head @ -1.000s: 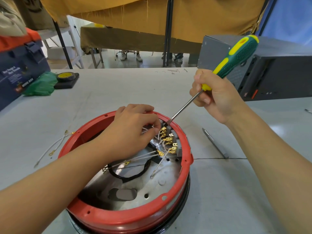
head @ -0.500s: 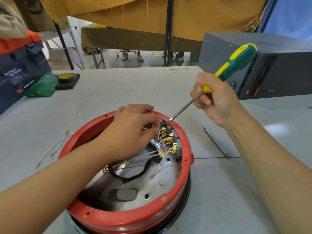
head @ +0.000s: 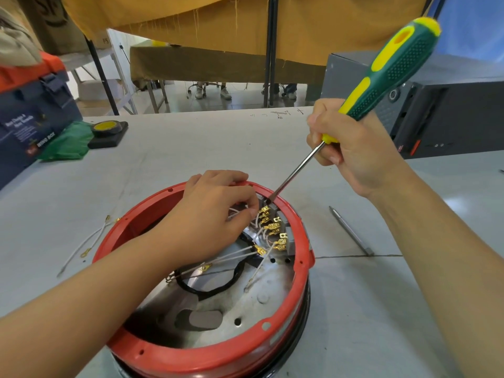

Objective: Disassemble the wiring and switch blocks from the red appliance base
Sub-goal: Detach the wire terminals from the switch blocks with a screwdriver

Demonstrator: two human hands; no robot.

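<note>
Red appliance base (head: pixel 218 356) sits near the grey table's (head: pixel 169 156) front edge, bare table on both sides. Right hand (head: pixel 351 151) grips screwdriver (head: pixel 381 75); long axis slants from upper right down-left, tip at switch blocks (head: pixel 275 214) against the far-right rim. Left hand (head: pixel 215 214) pinches white wires (head: pixel 237 255) beside them.

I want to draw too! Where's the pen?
The pen lies on the grey table, right of the red base, below the right hand.

Screwdriver (head: pixel 387 66) tip seemingly at switch blocks (head: pixel 283 227)
</note>
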